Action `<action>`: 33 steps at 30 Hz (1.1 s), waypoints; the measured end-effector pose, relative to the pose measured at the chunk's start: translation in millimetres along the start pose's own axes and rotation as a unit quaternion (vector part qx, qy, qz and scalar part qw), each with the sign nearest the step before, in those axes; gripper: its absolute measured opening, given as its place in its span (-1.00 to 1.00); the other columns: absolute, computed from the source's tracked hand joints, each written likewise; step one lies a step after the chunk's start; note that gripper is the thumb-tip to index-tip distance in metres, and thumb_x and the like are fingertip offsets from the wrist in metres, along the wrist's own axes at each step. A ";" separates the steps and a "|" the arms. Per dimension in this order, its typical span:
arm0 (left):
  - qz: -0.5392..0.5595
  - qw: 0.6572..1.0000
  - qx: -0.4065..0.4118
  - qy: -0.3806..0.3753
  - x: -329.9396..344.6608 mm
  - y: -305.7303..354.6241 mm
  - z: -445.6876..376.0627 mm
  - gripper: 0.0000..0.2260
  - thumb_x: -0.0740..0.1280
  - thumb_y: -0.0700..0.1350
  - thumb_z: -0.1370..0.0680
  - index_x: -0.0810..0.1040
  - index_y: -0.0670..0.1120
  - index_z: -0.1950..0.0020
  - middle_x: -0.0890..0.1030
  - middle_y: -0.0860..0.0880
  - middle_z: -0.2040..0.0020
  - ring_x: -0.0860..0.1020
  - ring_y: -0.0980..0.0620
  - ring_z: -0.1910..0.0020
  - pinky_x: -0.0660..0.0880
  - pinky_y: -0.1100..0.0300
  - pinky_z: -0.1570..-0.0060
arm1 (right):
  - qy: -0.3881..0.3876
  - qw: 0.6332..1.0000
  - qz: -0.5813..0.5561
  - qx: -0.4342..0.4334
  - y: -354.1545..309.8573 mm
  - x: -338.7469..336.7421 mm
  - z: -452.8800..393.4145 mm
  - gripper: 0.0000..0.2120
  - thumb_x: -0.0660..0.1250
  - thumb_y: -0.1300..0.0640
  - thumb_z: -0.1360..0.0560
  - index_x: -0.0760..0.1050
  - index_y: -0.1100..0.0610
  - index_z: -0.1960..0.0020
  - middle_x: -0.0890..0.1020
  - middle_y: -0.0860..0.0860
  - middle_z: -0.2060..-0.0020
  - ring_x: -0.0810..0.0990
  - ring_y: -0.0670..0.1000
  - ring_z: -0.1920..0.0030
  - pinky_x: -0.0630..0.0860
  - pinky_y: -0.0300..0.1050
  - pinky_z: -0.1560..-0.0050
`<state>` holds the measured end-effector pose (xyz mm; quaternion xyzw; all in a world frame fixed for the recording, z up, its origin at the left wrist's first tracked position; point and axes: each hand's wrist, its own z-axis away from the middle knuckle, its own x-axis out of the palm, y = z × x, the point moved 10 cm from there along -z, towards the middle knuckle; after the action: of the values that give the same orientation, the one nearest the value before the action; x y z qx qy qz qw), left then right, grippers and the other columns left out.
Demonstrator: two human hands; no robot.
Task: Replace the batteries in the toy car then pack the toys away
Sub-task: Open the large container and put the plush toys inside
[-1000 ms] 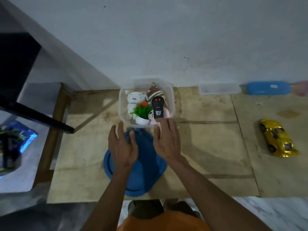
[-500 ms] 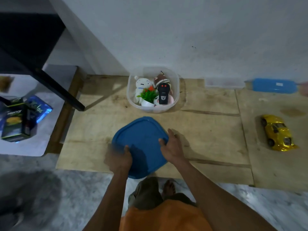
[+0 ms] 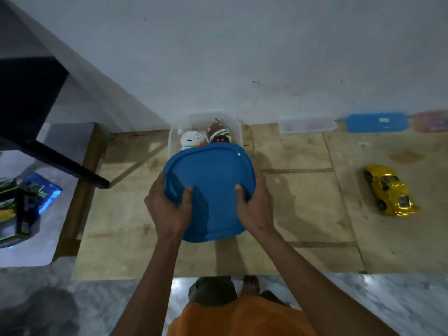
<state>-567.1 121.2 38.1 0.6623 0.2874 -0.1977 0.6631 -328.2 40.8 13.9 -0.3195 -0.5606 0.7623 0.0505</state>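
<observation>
A blue lid (image 3: 210, 183) is held in the air over the near part of a clear plastic box (image 3: 238, 132). My left hand (image 3: 167, 204) grips its left edge and my right hand (image 3: 254, 202) grips its right edge, thumbs on top. Behind the lid, the box shows a white plush toy (image 3: 191, 139) and a brown toy with a black remote (image 3: 219, 135); the rest of its contents is hidden. The yellow toy car (image 3: 389, 190) lies on the wooden board (image 3: 303, 209) at the right, apart from both hands.
A clear container (image 3: 306, 126) and a blue case (image 3: 377, 122) lie against the wall at the back right. A dark table leg (image 3: 65, 163) slants in at the left. Packaged boxes (image 3: 21, 207) sit on the floor at the far left.
Both hands took hold of the blue lid on the board, lifted it and carried it forward, so it now covers the near part of the box.
</observation>
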 end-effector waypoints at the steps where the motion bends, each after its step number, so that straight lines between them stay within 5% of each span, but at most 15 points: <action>1: 0.001 1.000 0.015 -0.010 8.6 7.1 -16.2 -0.40 0.48 0.04 -0.46 0.44 -0.13 -0.44 0.57 -0.13 -0.31 0.53 -0.16 -0.28 0.45 -0.22 -0.30 | 0.008 1.000 0.006 0.000 -4.5 1.0 -14.6 -0.44 0.28 0.04 -0.60 0.17 0.09 -0.53 0.47 0.03 -0.32 0.46 0.03 -0.28 0.37 -0.18 -0.20; 10: -0.023 0.994 0.011 -0.105 72.9 8.0 -126.9 -0.34 0.38 0.06 -0.48 0.31 -0.11 -0.53 0.45 -0.14 -0.43 0.40 -0.20 -0.42 0.38 -0.25 -0.37 | 0.014 0.997 0.051 0.053 -7.0 40.9 -116.0 -0.43 0.21 0.06 -0.63 0.10 0.14 -0.56 0.33 0.14 -0.42 0.36 0.17 -0.40 0.36 0.00 -0.35; 15: -0.091 0.986 0.006 -0.139 93.7 -7.7 -158.0 -0.39 0.35 0.04 -0.57 0.20 -0.02 -0.56 0.33 -0.08 -0.52 0.21 -0.18 -0.51 0.13 -0.28 -0.48 | 0.020 0.995 0.075 0.061 -2.8 65.6 -140.4 -0.45 0.18 0.07 -0.65 0.07 0.18 -0.56 0.34 0.17 -0.42 0.35 0.17 -0.39 0.34 0.00 -0.36; 21: -0.116 0.977 0.035 -0.173 111.7 -11.1 -163.8 -0.31 0.15 0.22 -0.65 -0.02 -0.05 -0.65 0.04 -0.08 -0.65 0.07 -0.12 -0.60 0.19 -0.21 -0.51 | 0.020 0.987 0.149 0.058 -2.1 74.4 -150.4 -0.41 0.08 0.01 -0.67 -0.08 0.14 -0.60 0.22 0.15 -0.51 0.29 0.19 -0.45 0.30 0.07 -0.40; 26: -0.170 0.968 0.057 -0.174 116.5 -5.5 -157.5 -0.22 0.14 0.30 -0.62 -0.11 -0.08 -0.65 -0.09 -0.08 -0.66 -0.01 -0.12 -0.62 0.20 -0.14 -0.49 | 0.007 0.960 0.277 -0.031 -8.1 77.3 -157.0 -0.40 -0.02 -0.01 -0.68 -0.20 0.07 -0.62 -0.10 -0.03 -0.62 -0.04 0.06 -0.60 0.16 0.16 -0.53; 33: -0.232 0.956 0.062 -0.169 121.5 -6.3 -154.9 -0.18 0.07 0.36 -0.60 -0.11 -0.13 -0.65 -0.10 -0.09 -0.66 -0.02 -0.11 -0.63 0.31 -0.10 -0.43 | -0.009 0.957 0.286 -0.041 0.4 81.9 -159.2 -0.34 -0.04 -0.20 -0.65 -0.22 0.03 -0.61 -0.10 -0.05 -0.62 0.02 0.04 -0.60 0.24 0.16 -0.50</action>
<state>-497.7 289.0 -38.2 0.5744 0.3041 -0.4727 0.5951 -306.2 207.2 -48.4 -0.4614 -0.4773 0.7239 -0.1877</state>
